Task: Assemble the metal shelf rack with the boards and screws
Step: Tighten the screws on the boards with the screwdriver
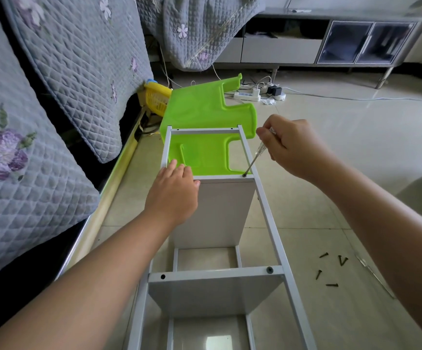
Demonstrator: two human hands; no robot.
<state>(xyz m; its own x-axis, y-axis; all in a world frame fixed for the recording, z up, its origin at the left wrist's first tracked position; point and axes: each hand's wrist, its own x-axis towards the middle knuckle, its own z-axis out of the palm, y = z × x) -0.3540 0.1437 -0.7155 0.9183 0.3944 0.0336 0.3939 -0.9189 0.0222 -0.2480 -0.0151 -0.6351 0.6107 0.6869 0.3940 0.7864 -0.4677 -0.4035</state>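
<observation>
1. metal shelf rack — a white frame lying on the tiled floor, its long rails running from the near edge of the view toward the far middle.
2. far board — a white panel set between the rails, its far edge along a cross bar.
3. near board — a second white panel fixed under the near cross bar, where a dark screw head sits at the right end and an open hole at the left end.
4. left hand — fingers straight and relaxed, resting flat on the far board's left far corner.
5. right hand — fingers curled around the clear handle of a screwdriver.
6. screwdriver shaft — slants down and to the left; its tip meets a screw at the far board's right far corner, just beside the right rail.
7. loose screws — several dark ones scattered on the floor to the right of the rack.
8. green plastic stool — lies tipped on the floor beyond and under the rack's far end.
9. quilted bed cover — fills the left side.
</observation>
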